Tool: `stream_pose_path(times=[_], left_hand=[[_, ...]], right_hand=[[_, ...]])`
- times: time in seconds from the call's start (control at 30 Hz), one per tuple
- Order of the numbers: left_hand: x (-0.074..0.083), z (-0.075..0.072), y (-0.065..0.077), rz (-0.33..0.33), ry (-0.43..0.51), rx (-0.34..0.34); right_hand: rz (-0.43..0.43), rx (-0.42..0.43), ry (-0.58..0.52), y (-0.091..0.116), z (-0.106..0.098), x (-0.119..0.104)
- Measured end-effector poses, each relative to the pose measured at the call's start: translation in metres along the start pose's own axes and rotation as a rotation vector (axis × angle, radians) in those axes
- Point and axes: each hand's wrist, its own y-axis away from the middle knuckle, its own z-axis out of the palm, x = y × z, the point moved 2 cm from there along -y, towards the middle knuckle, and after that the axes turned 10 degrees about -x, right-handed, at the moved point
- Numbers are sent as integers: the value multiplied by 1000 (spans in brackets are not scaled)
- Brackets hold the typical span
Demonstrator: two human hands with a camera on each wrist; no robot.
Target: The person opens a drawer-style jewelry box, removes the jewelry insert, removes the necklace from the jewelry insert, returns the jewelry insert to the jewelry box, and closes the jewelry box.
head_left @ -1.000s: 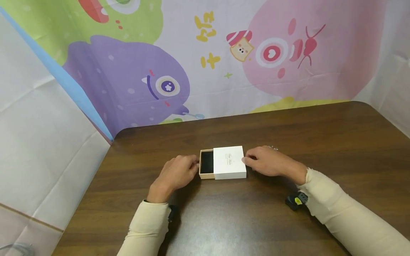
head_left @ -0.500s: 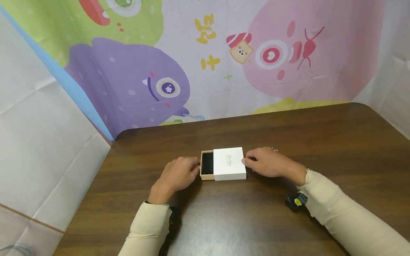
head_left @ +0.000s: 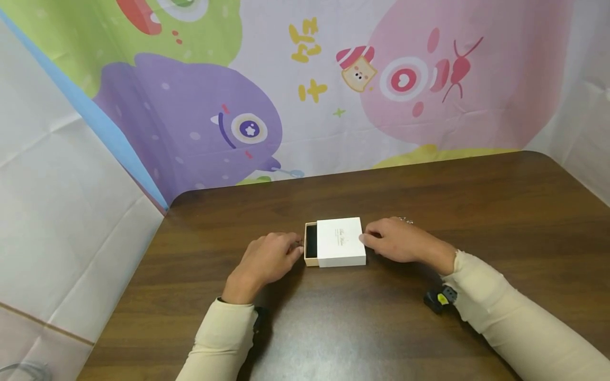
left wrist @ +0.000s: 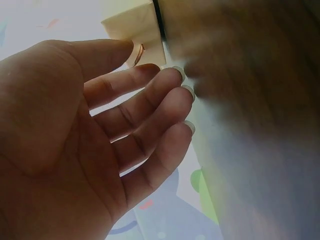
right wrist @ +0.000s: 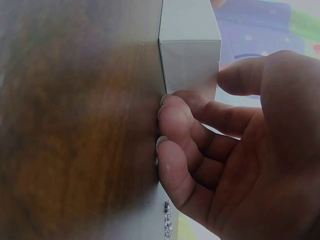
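Observation:
A small white slide-out gift box [head_left: 340, 241] with gold lettering lies on the table. Its tan inner drawer [head_left: 312, 262], lined in black, sticks out a little way on the left. Fingertips of my left hand [head_left: 269, 259] are right at the drawer's outer end. In the left wrist view a small ribbon pull [left wrist: 140, 53] shows there between thumb and index finger, the other fingers loosely bent. My right hand [head_left: 397, 241] rests against the sleeve's right end, thumb at the top edge and index finger low on the end face [right wrist: 192, 60], the rest loosely curved.
Brown wood-grain table [head_left: 333, 323] lies under both forearms. Behind it hangs a cartoon-printed cloth [head_left: 324, 132], and pale panels stand at left and right. Dark devices sit at both wrists, and a bracelet [head_left: 406, 219] shows by the right hand.
The drawer has slid rightward further into the sleeve, so less black lining shows. My left hand has moved right along with it. Sleeve and right hand have stayed in place.

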Motion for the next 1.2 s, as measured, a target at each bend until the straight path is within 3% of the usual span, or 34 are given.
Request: stream_pose_path(times=[1.2], left_hand=[[9, 0, 1, -1, -21, -40]], right_hand=[[-24, 10, 5, -1, 1, 2]])
